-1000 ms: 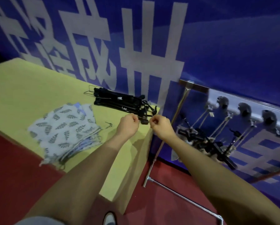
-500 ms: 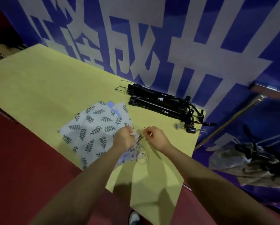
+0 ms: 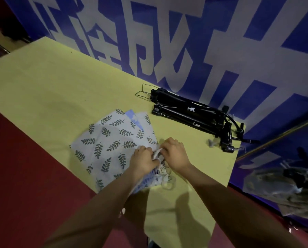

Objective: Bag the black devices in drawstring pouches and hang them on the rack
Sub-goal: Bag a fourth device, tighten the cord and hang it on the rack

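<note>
Blue banner wall (image 3: 221, 51) with big white characters fills the back, and your yellow table (image 3: 51, 90) runs up against it. Using the stack of leaf-print pouches (image 3: 110, 142) as the landmark: the black devices (image 3: 190, 115) lie beyond it and to the right, well apart from the pouches, close to the banner. They're long folded stands, lying flat side by side, long axis running from the upper left down to the right, with the bulkier heads at the right end near the table's corner. Both your hands are at the pouches' right edge, where the drawstrings (image 3: 167, 179) spill out. Your left hand (image 3: 144, 160) and right hand (image 3: 174, 154) are both pinched shut on the mouth of the top pouch, looks like you're pulling it open. Progress-wise, I'd say you're early in this round: no device on the table is bagged. Something bagged seems to hang at the far right (image 3: 278, 179), but it's too blurry to call.
</note>
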`<act>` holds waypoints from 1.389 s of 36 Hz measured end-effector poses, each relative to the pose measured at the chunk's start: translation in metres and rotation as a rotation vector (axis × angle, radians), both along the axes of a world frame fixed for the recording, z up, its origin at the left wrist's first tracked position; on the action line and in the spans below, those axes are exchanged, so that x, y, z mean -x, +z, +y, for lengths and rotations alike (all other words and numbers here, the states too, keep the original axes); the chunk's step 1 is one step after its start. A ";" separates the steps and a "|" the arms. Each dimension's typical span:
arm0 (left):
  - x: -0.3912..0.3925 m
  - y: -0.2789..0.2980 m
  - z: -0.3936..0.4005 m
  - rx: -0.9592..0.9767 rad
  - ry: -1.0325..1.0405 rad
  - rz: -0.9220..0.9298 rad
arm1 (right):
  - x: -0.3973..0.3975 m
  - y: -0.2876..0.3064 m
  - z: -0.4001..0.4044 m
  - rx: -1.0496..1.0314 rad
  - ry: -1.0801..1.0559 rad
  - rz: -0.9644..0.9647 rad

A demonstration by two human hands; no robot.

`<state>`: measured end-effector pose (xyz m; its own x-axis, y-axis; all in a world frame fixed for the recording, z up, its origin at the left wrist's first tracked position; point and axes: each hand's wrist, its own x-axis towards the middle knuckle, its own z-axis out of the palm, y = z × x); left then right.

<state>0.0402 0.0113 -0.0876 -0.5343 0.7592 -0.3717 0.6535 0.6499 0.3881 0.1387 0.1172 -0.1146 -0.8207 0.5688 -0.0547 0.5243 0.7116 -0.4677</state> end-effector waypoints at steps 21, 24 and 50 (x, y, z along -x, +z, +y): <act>0.010 0.066 0.037 0.035 -0.224 0.467 | -0.005 0.045 0.057 0.275 -0.161 0.317; 0.012 0.063 0.039 0.021 -0.151 0.363 | -0.011 0.030 0.060 0.214 -0.224 0.167; 0.029 0.053 0.048 0.058 -0.191 0.327 | -0.009 0.028 0.046 0.205 -0.299 0.195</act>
